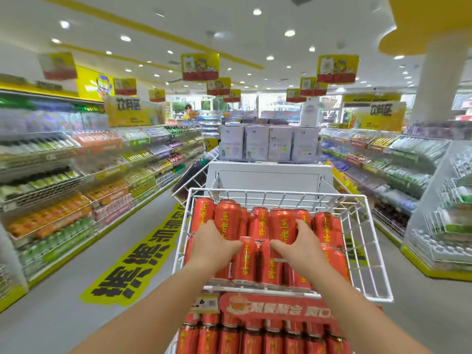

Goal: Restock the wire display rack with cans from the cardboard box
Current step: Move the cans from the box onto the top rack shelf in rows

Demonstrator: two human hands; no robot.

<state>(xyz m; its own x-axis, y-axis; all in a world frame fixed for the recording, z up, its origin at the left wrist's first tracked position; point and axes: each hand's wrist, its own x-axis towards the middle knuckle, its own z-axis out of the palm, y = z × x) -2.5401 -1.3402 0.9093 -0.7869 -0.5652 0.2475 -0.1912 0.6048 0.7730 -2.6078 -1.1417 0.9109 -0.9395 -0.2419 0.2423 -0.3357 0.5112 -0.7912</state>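
The white wire display rack (pixel 367 251) stands right in front of me, its top basket packed with red cans (pixel 268 267) bearing yellow characters. My left hand (pixel 213 242) wraps the lower part of a raised red can (pixel 228 218) at the basket's left. On the right, my right hand (pixel 302 241) grips another raised red can (pixel 281 224), thumb pointing inward. Both held cans lie above the packed row. A lower tier (pixel 255 338) also holds several red cans. No cardboard box is in view.
A red price banner (pixel 278 306) hangs across the rack's front edge. Behind the rack sits a white stand (pixel 268 175) carrying pale boxes (pixel 268 144). Stocked drink shelves (pixel 63 187) line the left aisle and other shelves (pixel 398 169) the right. A yellow floor sticker (pixel 135 259) lies at left.
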